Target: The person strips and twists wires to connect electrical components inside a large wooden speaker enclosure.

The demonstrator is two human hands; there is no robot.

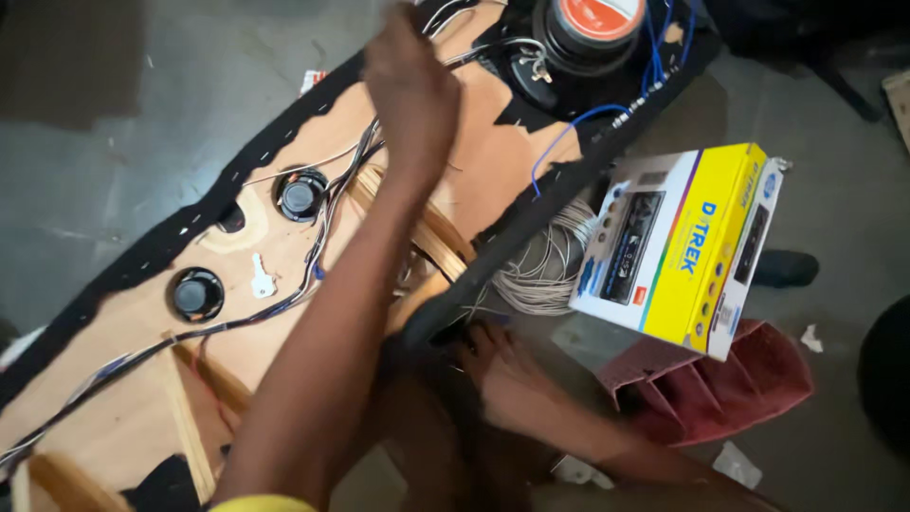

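The work surface is a long plywood panel [284, 313] edged in black fabric, lying on a grey concrete floor [114, 142] that is scuffed and dusty. The left hand [409, 81] reaches across the panel toward its far end, fingers closed around a bundle of wires [327, 204] that runs the length of the board; the grip itself is blurred, so how tightly it closes cannot be told. Just beyond this hand sits a large speaker [583, 33] with an orange-capped magnet and blue leads. Nearer the body than the left hand, two small round black speakers [300, 195] [196, 294] are set into the wood, with a small white fitting [261, 277] between them.

The right hand [507, 374] rests low at the panel's near edge, fingers curled against the black trim; whether it holds anything cannot be told. Just past it lies a coil of pale wire [550, 261]. To the outer side of the right hand a yellow, white and blue car-stereo box [678, 246] leans on a red moulded plastic piece [720, 384]. Scraps of white paper [737, 465] lie on the floor near it.
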